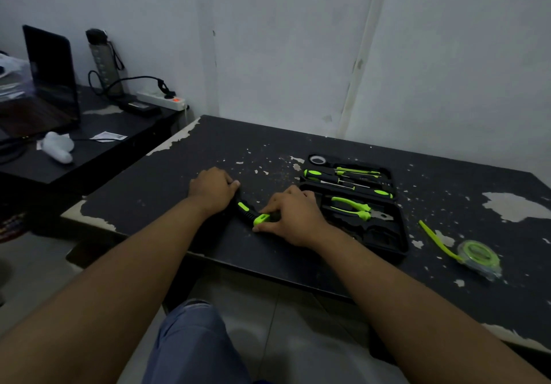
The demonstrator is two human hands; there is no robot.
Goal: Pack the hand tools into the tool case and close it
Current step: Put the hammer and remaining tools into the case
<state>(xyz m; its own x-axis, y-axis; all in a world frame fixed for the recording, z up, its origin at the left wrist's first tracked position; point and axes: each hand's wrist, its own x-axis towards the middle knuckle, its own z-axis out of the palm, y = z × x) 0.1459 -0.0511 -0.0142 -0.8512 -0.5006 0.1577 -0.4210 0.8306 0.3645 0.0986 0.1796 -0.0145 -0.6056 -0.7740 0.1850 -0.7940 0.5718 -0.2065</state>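
Head view: the left grip [213, 189], a bare hand, is curled over the far end of a black-and-green tool [246, 209] that lies on the desk [167, 186]. The right grip [290, 219] pinches the tool's near, green-tipped end between thumb and fingers. What kind of tool it is cannot be told, since its ends are covered. It sits just to the left of the open tool case [401, 245], not yet inside. The case lies flat on the desk with much already seated: a roll of tape [317, 160] in the far corner, several screwdrivers [313, 173] in a row, and pliers [351, 207] in the nearer half. Dark moulded recesses [375, 236] at the near end look unfilled. To the right of the case, apart from it, a tape measure [480, 257] rests on the desk with a length of its tape drawn out. By my reckoning the packing is more than half done; the held tool and the tape measure remain, then the closing.
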